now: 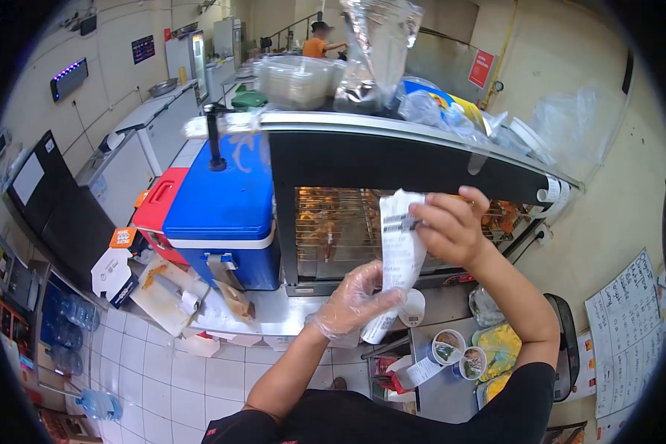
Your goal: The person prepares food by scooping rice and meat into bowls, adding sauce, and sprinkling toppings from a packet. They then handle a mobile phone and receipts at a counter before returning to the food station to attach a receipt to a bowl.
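A long printed paper receipt (401, 259) hangs between my two hands in front of the glass-fronted warming cabinet (333, 285). My left hand (359, 300), in a clear plastic glove, is closed around the receipt's lower part, with the thumb across it. Bare, my right hand (451, 226) pinches the upper right edge of the paper between thumb and fingers. The receipt is curled lengthwise, and its lower end sticks out below my left hand. Just under it is a small white scale (413, 309).
A blue cooler (226, 200) and a red cooler (159, 203) stand left of the cabinet. Cups of food (448, 346) sit on the lower right counter. Foil bags (377, 59) top the cabinet. Far back, a person (316, 46) wears orange.
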`<state>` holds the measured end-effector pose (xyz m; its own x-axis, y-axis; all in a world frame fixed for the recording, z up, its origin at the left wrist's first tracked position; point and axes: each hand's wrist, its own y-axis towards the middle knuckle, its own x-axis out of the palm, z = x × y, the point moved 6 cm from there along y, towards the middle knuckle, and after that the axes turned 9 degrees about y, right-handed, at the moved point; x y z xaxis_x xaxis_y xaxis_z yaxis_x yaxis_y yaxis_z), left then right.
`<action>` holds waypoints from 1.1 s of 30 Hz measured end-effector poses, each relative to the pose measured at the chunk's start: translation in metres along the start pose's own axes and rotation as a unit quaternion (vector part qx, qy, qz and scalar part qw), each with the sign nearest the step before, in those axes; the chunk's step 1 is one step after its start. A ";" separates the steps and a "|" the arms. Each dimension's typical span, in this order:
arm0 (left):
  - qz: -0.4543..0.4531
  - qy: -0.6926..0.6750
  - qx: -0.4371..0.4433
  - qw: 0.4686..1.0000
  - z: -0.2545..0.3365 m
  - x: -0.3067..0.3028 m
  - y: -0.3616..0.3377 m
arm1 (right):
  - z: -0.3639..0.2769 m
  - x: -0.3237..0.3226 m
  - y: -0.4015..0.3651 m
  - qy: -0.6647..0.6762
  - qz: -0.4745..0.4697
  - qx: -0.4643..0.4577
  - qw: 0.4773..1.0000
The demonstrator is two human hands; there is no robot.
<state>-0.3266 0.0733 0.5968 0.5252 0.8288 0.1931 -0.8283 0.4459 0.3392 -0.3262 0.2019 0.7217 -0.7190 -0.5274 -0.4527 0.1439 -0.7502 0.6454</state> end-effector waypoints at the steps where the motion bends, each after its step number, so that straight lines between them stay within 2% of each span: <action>1: -0.042 0.023 -0.004 0.999 0.001 -0.002 -0.003 | 0.006 0.006 0.008 0.002 0.008 0.003 1.000; 2: -0.084 0.046 -0.008 0.995 0.004 -0.003 -0.006 | 0.012 0.012 0.014 0.006 0.005 0.013 1.000; 4: -0.077 0.068 0.007 0.995 0.012 -0.012 -0.013 | 0.022 0.024 0.025 -0.015 0.013 0.015 1.000; 6: -0.108 0.159 0.038 0.981 0.014 -0.019 -0.018 | 0.032 0.035 0.030 -0.031 0.028 0.019 0.999; 8: -0.088 0.176 0.070 0.978 0.018 -0.026 -0.019 | 0.038 0.042 0.037 -0.044 0.035 0.038 0.998; 10: -0.104 0.246 0.105 0.958 0.014 -0.031 -0.021 | 0.043 0.049 0.041 -0.049 0.038 0.042 0.997; 12: -0.092 0.233 0.115 0.961 0.013 -0.035 -0.023 | 0.048 0.055 0.043 -0.058 0.039 0.050 0.996; 15: -0.127 0.235 0.094 0.959 0.003 -0.038 -0.025 | 0.055 0.059 0.047 -0.013 0.042 0.062 0.997; 18: -0.123 0.187 0.045 0.973 -0.013 -0.039 -0.027 | 0.057 0.065 0.049 0.044 0.014 0.074 0.996; 20: -0.127 0.066 -0.030 0.989 -0.029 -0.038 -0.030 | 0.060 0.070 0.047 0.086 -0.016 0.112 0.990; 24: -0.136 0.064 -0.022 0.988 -0.044 -0.034 -0.035 | 0.069 0.070 0.042 0.133 -0.005 0.154 0.979; 27: -0.140 0.007 -0.057 0.989 -0.048 -0.030 -0.042 | 0.068 0.071 0.052 0.126 -0.022 0.164 0.978; 33: -0.088 -0.090 -0.091 0.988 -0.048 -0.033 -0.056 | 0.064 0.076 0.055 0.101 -0.028 0.204 0.973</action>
<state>-0.3067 0.0367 0.5271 0.6774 0.6662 0.3120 -0.7333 0.6451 0.2147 -0.4170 0.1463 0.7619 -0.5640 -0.5880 -0.5798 -0.2034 -0.5815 0.7877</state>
